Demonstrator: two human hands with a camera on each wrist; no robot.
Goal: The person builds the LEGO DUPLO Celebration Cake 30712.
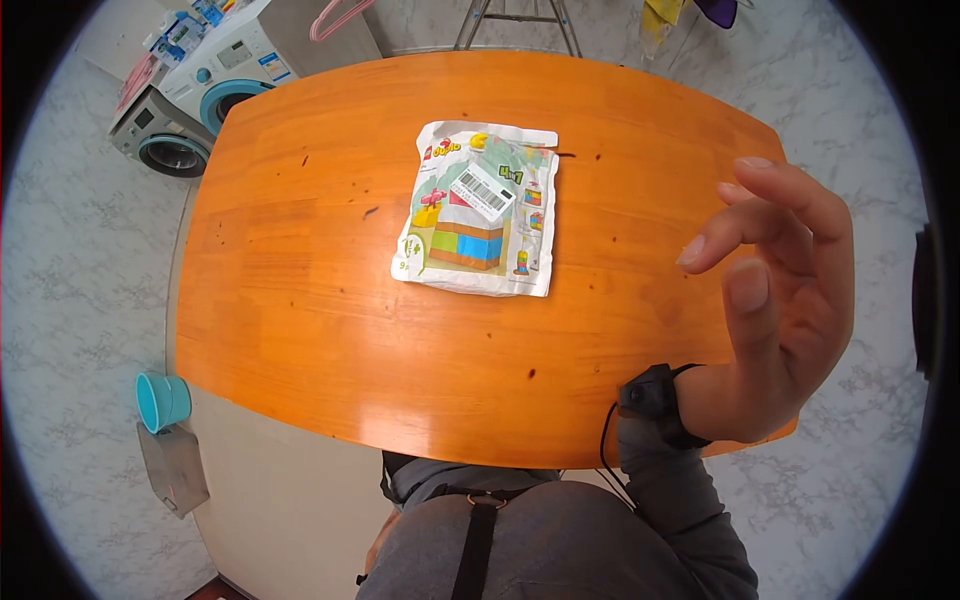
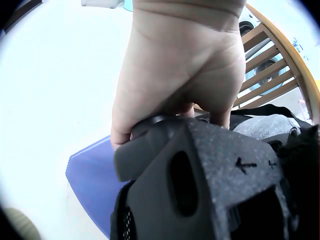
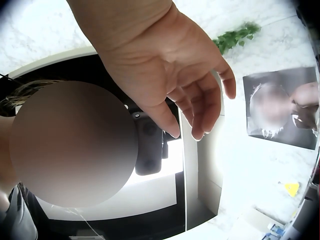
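Note:
My right hand (image 1: 790, 290) is raised over the right side of the table, fingers loosely bent and nothing between them. In the right wrist view the same hand (image 3: 170, 70) is close to the head-worn camera (image 3: 148, 150). A white LEGO Duplo bag (image 1: 440, 205) lies flat near the middle of the table, with a barcode label (image 1: 483, 191) across its front. Down at seat level, my left hand (image 2: 180, 60) hangs beside a blue-purple seat (image 2: 95, 175); its fingertips are partly hidden behind the wrist camera mount (image 2: 220, 165).
The orange wooden table (image 1: 300, 330) has curved edges and dark marks. Washing machines (image 1: 230, 75) stand beyond its far left corner, and a stepladder (image 1: 515, 20) behind it. A turquoise bucket (image 1: 163, 402) and a clear box (image 1: 172, 470) are on the left. A slatted chair (image 2: 267, 65) shows in the left wrist view.

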